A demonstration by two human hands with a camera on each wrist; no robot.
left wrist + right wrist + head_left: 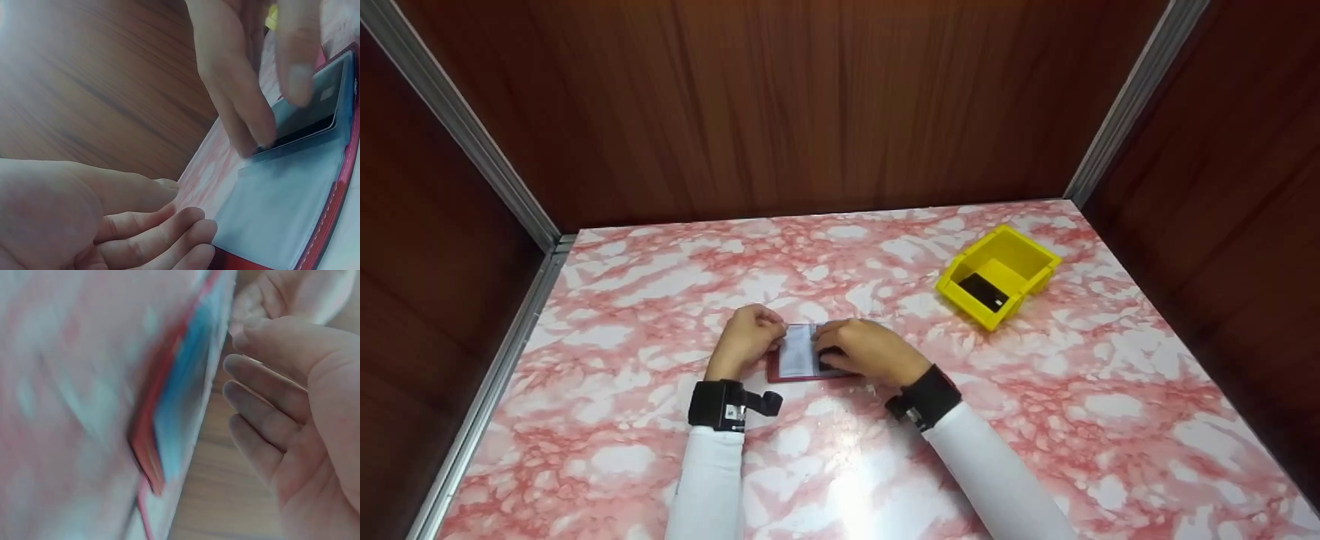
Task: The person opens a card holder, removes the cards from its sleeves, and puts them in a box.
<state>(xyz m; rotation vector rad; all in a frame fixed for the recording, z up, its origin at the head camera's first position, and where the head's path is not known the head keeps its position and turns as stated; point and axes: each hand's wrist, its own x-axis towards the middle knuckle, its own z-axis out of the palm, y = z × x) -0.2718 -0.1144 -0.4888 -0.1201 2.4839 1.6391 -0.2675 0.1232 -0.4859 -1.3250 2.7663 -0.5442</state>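
Observation:
A red card holder (pixel 791 379) lies spread open on the table, with clear plastic sleeves (pixel 275 208) inside. One sleeve holds a black card (pixel 306 121). At the holder's left edge is my left hand (pixel 748 337), fingers loosely bent beside the sleeve; in the left wrist view its thumb stands apart from the fingers. My right hand (pixel 870 351) is over the right half, its fingertips at the black card and partly covering it. In the right wrist view the right hand's fingers are loosely extended, with the blurred holder beside them.
A yellow bin (pixel 1024 255) stands at the right rear of the table, with a black card-like item (pixel 982 291) inside. Wood-grain panels (pixel 825 112) enclose the red-and-white marbled table (pixel 660 292) at the back and sides. A black strap (pixel 716 405) wraps the left wrist.

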